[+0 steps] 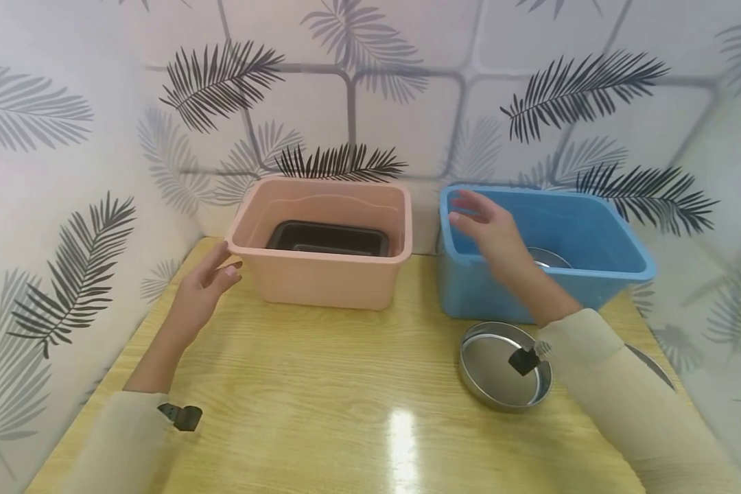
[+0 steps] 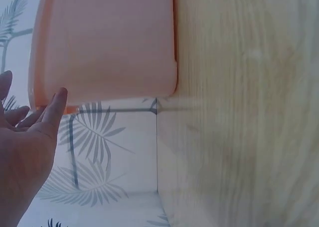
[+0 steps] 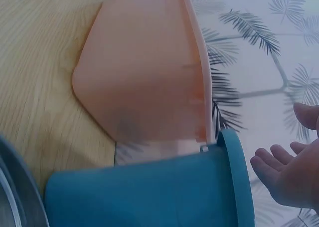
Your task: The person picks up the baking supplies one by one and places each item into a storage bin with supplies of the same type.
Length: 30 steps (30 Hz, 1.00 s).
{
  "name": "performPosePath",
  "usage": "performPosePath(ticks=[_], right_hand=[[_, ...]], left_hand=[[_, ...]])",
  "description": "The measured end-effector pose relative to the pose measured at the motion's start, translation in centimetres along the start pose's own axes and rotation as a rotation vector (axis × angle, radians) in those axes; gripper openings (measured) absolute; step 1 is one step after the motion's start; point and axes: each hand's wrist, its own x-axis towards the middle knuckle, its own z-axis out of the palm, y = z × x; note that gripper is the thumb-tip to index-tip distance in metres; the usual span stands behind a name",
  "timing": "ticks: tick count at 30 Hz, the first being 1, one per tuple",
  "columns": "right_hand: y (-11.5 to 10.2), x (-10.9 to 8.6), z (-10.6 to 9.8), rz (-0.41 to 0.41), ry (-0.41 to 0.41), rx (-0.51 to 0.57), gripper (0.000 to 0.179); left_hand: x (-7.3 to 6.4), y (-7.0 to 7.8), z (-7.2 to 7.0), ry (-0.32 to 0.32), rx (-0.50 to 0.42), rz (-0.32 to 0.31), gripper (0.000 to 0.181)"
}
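My left hand is at the left front corner of a pink plastic bin, fingertips right at the rim. In the left wrist view its fingers reach out loosely beside the bin's wall, gripping nothing. A black rectangular baking pan lies inside the pink bin. Over the left end of a blue plastic bin, my right hand hovers with loosely bent fingers and holds nothing. Part of a round metal piece shows inside the blue bin, partly hidden by the right arm.
A round metal cake pan sits on the wooden table in front of the blue bin. Another round metal edge peeks out beyond the right sleeve. The patterned wall stands close behind both bins.
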Motion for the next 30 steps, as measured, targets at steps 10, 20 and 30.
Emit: performPosePath(ticks=[10,20,30], right_hand=[[1.5,-2.7,-6.4,0.033,0.075,-0.117,0.069],[3.6,-4.2,-13.6,-0.008,0.161,-0.393,0.065],[6.8,-5.6,-21.5,0.113,0.242,-0.469,0.065]], left_hand=[[-3.1,1.1,4.1,-0.007,-0.08,-0.011,0.064],[-3.0,3.0,12.3,-0.151,-0.22,-0.042,0.062],[-1.5,4.6,21.0,-0.344,-0.333,-0.091,0.071]])
